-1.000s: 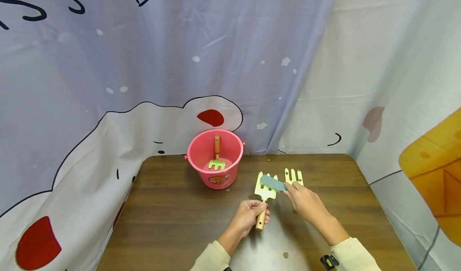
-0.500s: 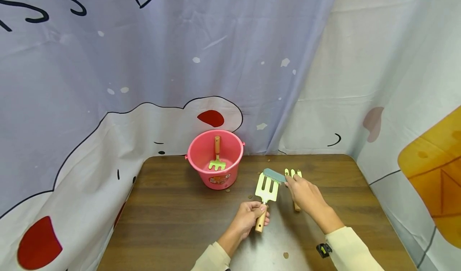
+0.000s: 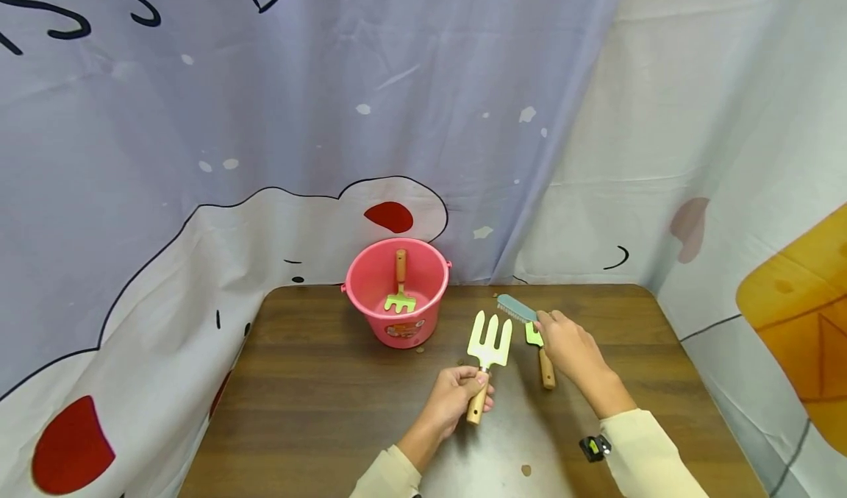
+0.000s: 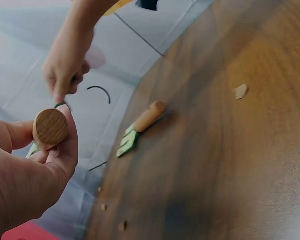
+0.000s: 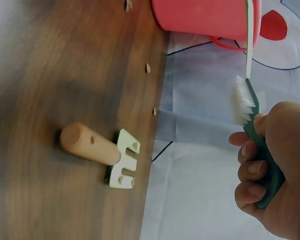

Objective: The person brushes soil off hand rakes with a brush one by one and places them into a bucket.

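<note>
My left hand grips the wooden handle of a pale green garden fork, its three tines pointing away from me, above the table. In the left wrist view the round end of that handle faces the camera. My right hand holds a teal brush with white bristles, its fingers curled round the handle in the right wrist view. The brush is just right of the tines and apart from them. Beneath the right hand a second green fork with a wooden handle lies on the table, partly hidden.
A pink bucket stands at the table's back edge, with a small green rake leaning inside it. Several brown flakes, one a larger flake near the front, lie on the wooden table. Patterned cloth hangs behind.
The brush has moved from over the fork's tines to their right and farther away, in my right hand. Brown spots seen on the tines earlier no longer show. The left hand has barely moved.
</note>
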The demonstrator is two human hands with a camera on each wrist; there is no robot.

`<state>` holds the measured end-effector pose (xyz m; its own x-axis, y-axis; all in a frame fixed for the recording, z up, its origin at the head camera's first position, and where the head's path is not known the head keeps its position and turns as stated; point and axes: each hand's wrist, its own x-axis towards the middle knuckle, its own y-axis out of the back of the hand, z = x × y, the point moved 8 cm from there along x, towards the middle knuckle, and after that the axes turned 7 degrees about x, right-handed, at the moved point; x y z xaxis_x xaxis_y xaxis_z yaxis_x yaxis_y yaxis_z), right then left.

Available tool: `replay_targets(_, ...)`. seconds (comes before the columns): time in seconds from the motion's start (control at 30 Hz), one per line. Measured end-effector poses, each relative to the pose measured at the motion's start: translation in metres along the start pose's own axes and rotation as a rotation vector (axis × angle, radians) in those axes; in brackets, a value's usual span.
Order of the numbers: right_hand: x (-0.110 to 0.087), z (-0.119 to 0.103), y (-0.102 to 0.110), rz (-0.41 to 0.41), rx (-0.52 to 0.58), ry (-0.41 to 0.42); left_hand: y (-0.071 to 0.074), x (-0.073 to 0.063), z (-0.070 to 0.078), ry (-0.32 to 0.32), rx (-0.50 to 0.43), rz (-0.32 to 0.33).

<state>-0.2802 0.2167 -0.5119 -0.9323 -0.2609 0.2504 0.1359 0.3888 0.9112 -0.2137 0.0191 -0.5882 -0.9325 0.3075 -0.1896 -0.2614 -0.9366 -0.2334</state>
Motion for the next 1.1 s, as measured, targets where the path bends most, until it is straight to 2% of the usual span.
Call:
replay_targets(0.1, -0.007, 0.007, 0.002, 0.01, 0.026, -0.014, 0.006, -0.001, 0.01, -0.024, 0.014, 0.014)
replay_targets(0.33, -0.029, 0.033, -0.001, -0.035, 0.088, -0.1, 0.02, -0.005, 0.036, -0.071, 0.104, 0.067)
replay_targets(0.5, -0.044, 0.048, -0.001, -0.022, 0.113, -0.117, 0.033, -0.008, 0.055, -0.124, 0.179, 0.119)
replay_targets(0.63, -0.052, 0.056, -0.001, -0.014, 0.126, -0.122, 0.045, -0.012, 0.078, -0.204, 0.286, 0.187)
replay_targets(0.77, -0.058, 0.062, 0.001, -0.01, 0.146, -0.132, 0.059, -0.016, 0.099, -0.255, 0.358, 0.264)
replay_targets(0.93, -0.065, 0.065, 0.005, 0.007, 0.163, -0.134, 0.08, -0.018, 0.117, -0.238, 0.412, 0.343)
replay_targets(1.1, -0.072, 0.063, 0.007, 0.009, 0.178, -0.124, 0.108, -0.022, 0.135, -0.219, 0.576, 0.472)
